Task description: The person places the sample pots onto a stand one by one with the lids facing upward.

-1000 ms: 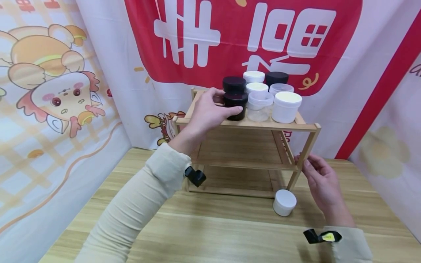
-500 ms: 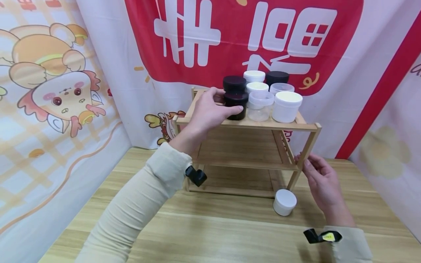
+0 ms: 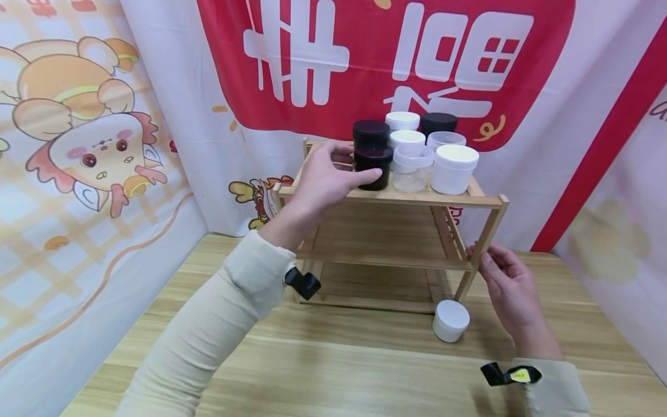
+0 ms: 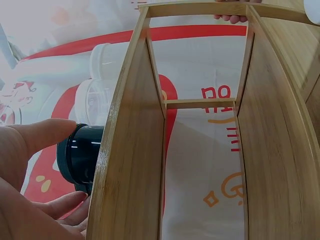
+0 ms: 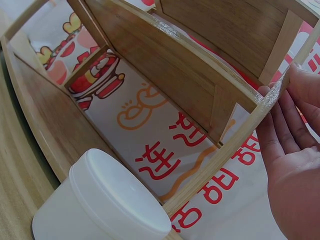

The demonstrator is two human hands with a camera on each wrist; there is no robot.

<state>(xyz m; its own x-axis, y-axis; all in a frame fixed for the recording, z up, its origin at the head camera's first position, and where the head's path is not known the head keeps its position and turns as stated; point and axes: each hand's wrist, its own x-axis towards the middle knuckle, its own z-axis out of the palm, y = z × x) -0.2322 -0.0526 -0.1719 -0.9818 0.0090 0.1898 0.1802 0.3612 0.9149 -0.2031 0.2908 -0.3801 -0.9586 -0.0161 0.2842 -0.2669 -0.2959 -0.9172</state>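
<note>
On the top shelf of a wooden rack (image 3: 391, 198), two black jars (image 3: 372, 168) sit one behind the other at the left of a group. My left hand (image 3: 325, 182) is around the front black jar, its thumb lying across the front. In the left wrist view the thumb is at the lid's edge and the loosely spread fingertips are just past the jar's other side. My right hand (image 3: 510, 286) pinches the rack's right front post between thumb and fingers. A white jar (image 3: 451, 321) stands on the table by that post.
Beside the black jars are several white jars (image 3: 454, 171), clear jars (image 3: 411, 174) and another black-lidded jar (image 3: 439, 123). The rack's two lower shelves (image 3: 380, 237) lie below them. A printed cloth (image 3: 250, 150) hangs behind, over the wood-grain table (image 3: 292, 359).
My left hand has shifted slightly left and its fingers have loosened from the front black jar, which stays in place. The right hand has not moved.
</note>
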